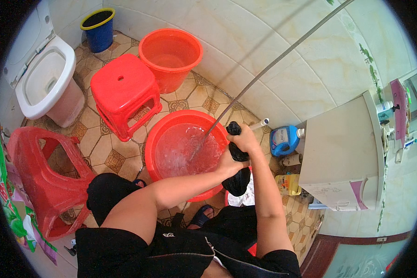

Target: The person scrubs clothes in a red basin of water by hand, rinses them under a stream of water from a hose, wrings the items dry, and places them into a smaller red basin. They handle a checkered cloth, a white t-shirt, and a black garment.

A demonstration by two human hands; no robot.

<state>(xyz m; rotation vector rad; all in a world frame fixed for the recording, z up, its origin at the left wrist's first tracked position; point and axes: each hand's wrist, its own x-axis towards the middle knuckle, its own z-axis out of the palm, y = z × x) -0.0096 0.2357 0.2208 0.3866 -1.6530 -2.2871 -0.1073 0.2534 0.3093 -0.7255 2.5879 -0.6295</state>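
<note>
A bunched black cloth (236,183) is gripped in both my hands beside the right rim of a red basin (151,157). My left hand (229,163) closes round its middle, and my right hand (245,139) is wrapped round it higher up, near its far end. The lower part of the cloth hangs over a second vessel (248,192) with white, foamy-looking contents, mostly hidden by the cloth and my forearm. Splashing water (183,148) churns in the red basin, where a metal hose (245,90) runs down from the upper right.
A red stool (120,76) and a tall red bucket (169,69) stand beyond the basin. At left are a toilet (55,102), a blue bin (98,37) and a red plastic chair (51,162). To the right are a blue jug (284,140), a yellow bottle (288,184) and a white cabinet (340,148).
</note>
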